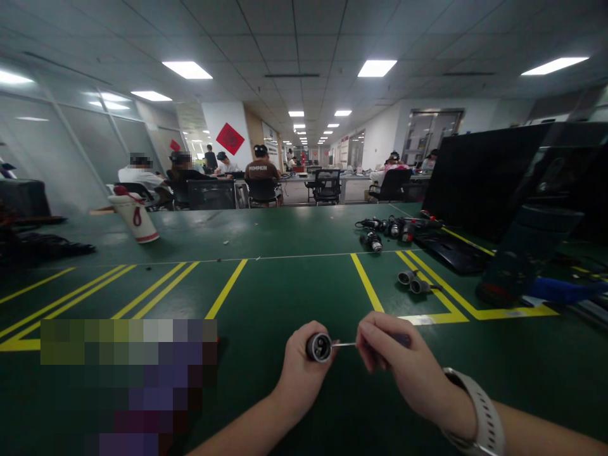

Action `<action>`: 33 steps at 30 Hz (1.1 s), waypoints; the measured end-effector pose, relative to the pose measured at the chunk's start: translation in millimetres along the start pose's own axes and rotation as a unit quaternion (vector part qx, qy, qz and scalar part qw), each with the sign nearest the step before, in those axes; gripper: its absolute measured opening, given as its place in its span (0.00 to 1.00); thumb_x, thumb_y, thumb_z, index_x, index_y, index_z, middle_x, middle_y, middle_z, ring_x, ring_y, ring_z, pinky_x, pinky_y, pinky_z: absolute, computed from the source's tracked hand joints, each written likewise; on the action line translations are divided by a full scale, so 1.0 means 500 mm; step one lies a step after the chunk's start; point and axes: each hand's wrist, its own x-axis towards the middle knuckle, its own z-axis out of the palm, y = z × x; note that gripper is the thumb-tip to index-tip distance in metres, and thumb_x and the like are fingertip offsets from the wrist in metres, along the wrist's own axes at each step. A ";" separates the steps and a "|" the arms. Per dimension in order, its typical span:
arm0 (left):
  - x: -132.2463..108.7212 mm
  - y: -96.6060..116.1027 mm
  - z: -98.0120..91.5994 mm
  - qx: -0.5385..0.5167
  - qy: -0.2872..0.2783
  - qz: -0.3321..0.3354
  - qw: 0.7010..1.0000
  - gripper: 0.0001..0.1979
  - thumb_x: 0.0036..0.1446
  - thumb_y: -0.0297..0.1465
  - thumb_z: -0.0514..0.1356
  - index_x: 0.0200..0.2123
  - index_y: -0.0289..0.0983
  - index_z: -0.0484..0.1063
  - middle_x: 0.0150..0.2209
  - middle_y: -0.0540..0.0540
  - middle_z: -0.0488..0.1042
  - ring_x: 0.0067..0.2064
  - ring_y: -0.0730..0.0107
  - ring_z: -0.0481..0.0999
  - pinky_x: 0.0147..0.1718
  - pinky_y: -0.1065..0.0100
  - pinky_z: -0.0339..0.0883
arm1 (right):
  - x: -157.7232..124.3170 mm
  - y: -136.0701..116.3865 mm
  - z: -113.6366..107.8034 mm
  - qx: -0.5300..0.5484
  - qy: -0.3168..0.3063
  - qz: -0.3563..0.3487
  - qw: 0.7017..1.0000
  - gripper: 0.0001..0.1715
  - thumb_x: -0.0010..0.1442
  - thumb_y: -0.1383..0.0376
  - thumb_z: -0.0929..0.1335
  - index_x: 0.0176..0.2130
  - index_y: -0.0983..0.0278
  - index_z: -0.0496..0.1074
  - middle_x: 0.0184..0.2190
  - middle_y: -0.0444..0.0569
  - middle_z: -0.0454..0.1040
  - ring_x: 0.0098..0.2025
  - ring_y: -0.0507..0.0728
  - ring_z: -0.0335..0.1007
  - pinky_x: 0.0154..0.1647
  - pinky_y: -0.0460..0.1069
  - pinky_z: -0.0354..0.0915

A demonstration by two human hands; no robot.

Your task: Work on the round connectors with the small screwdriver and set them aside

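Note:
My left hand [300,370] is wrapped round a dark, round cable connector [318,348], its open end facing me with contacts showing inside. In my right hand [396,358] is a screwdriver, gripped by its dark handle. The thin metal screwdriver shaft [344,344] runs left to the side of the connector; whether the tip sits in a screw is hidden. A pale watch band circles my right wrist. Beyond my right hand, two grey metal connector shells [418,287] lie on the green table [294,291].
Several cabled connectors [372,240] lie farther back at right, near a black tray [453,252]. A dark bottle [527,253] and a black monitor [494,177] stand at right. A paper cup [137,218] is at back left. Yellow tape marks the table. People sit at desks beyond.

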 end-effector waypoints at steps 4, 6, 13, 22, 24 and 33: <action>-0.002 -0.011 -0.001 0.048 0.002 0.016 0.999 0.10 0.46 0.29 0.61 0.19 0.38 0.61 0.21 0.53 0.63 0.25 0.71 0.62 0.23 0.71 0.56 | -0.002 -0.006 -0.001 -0.039 -0.019 -0.008 0.999 0.19 0.58 0.55 0.65 0.22 0.65 0.69 0.15 0.41 0.63 0.20 0.50 0.59 0.22 0.46 0.53; -0.002 -0.015 -0.001 0.054 -0.001 0.012 0.998 0.10 0.46 0.29 0.60 0.19 0.38 0.61 0.21 0.52 0.63 0.24 0.71 0.62 0.23 0.71 0.56 | 0.002 -0.001 0.001 0.022 0.001 0.032 0.999 0.19 0.58 0.56 0.65 0.22 0.65 0.68 0.14 0.39 0.62 0.18 0.49 0.56 0.19 0.45 0.49; 0.002 -0.016 0.000 0.042 0.000 0.000 0.999 0.10 0.46 0.29 0.61 0.19 0.38 0.60 0.21 0.53 0.61 0.24 0.72 0.60 0.22 0.72 0.55 | 0.009 0.010 0.009 0.140 0.035 0.099 0.985 0.16 0.55 0.58 0.66 0.22 0.65 0.67 0.13 0.39 0.61 0.17 0.47 0.54 0.18 0.43 0.46; 0.004 -0.001 0.002 -0.037 -0.009 -0.005 0.999 0.12 0.44 0.26 0.63 0.18 0.38 0.60 0.19 0.56 0.60 0.22 0.75 0.59 0.21 0.74 0.55 | 0.004 0.004 -0.002 0.030 -0.017 0.015 0.999 0.18 0.58 0.57 0.65 0.23 0.66 0.69 0.16 0.40 0.64 0.19 0.48 0.59 0.20 0.44 0.50; 0.002 -0.001 0.003 -0.042 -0.006 -0.008 0.999 0.12 0.44 0.26 0.63 0.18 0.38 0.61 0.19 0.56 0.61 0.22 0.75 0.59 0.20 0.74 0.55 | 0.003 0.005 -0.001 0.051 -0.011 0.030 0.998 0.17 0.58 0.57 0.65 0.23 0.66 0.69 0.15 0.40 0.63 0.18 0.48 0.57 0.20 0.44 0.49; 0.002 0.000 0.001 -0.062 -0.020 -0.014 0.998 0.11 0.44 0.27 0.64 0.20 0.37 0.63 0.20 0.56 0.61 0.22 0.76 0.58 0.21 0.74 0.53 | 0.006 0.006 0.008 0.167 0.031 0.096 0.981 0.15 0.54 0.58 0.67 0.23 0.66 0.68 0.14 0.39 0.62 0.17 0.47 0.52 0.18 0.43 0.44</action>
